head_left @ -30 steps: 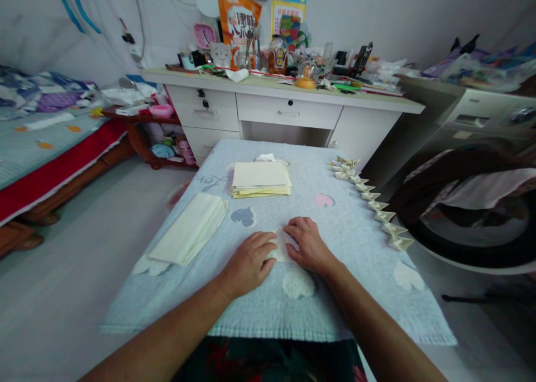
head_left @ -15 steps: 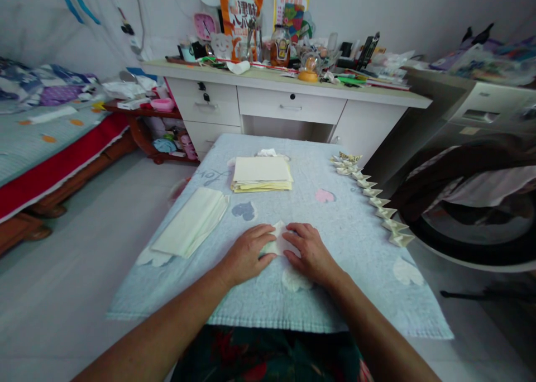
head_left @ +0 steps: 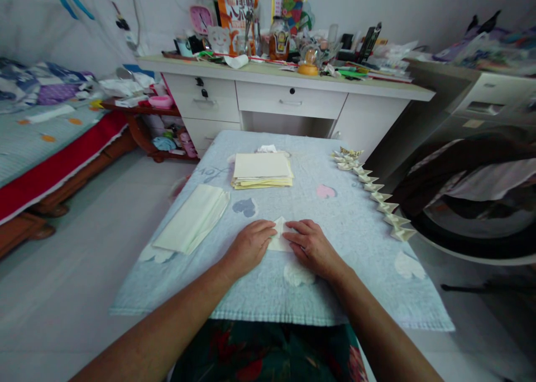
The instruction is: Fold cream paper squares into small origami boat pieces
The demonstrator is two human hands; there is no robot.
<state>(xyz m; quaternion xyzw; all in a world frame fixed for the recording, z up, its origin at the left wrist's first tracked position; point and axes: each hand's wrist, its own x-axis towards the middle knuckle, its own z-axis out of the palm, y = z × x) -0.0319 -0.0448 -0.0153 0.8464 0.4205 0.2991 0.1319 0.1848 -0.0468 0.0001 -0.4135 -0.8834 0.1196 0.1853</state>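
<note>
A small piece of folded cream paper (head_left: pixel 280 244) lies on the cloth-covered table close in front of me, its top end coming to a point. My left hand (head_left: pixel 250 243) grips its left side, fingers bent together at the edge. On the other side my right hand (head_left: pixel 313 244) has its fingertips pressed onto the paper, fingers curled. Beyond the hands sits a stack of cream and yellow paper (head_left: pixel 262 165). Larger folded pale sheets (head_left: pixel 192 217) rest to the left. Along the right edge runs a row of several folded paper pieces (head_left: pixel 386 207).
A pale blue tablecloth (head_left: pixel 326 292) with heart patterns covers the table. Behind it stands a white desk (head_left: pixel 288 104) crowded with jars, bags and small items. A front-loading washing machine (head_left: pixel 473 111) is at right, a bed (head_left: pixel 42 142) at left.
The left fingers have drawn closer together, and the left thumb has left the paper's lower edge, showing more of it. The right hand stays on its side. The view has shifted slightly.
</note>
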